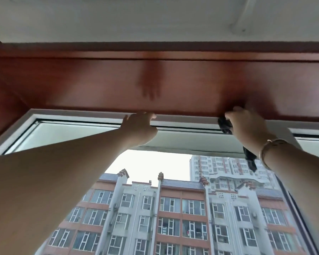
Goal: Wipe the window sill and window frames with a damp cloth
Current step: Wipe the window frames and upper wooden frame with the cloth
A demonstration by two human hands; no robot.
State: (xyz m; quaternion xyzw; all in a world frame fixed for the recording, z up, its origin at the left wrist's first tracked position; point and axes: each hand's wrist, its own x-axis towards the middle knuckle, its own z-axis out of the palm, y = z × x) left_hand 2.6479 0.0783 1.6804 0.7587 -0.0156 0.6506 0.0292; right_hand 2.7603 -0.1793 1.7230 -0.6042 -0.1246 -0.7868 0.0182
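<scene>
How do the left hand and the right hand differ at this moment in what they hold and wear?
The right hand grips a dark cloth against the white window frame, one end hanging below the wrist; the left hand holds no cloth, its fingers hooked over the frame's edge. The right wrist wears a bracelet; the left wrist is bare. Both hands reach overhead to the same top frame, under the reddish wooden panel.

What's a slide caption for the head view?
Right hand wipes white window frame top with dark cloth; left hand grips it.

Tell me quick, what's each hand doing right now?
Left hand: fingers curled over the white window frame.
Right hand: holds the dark cloth against the frame.
</scene>
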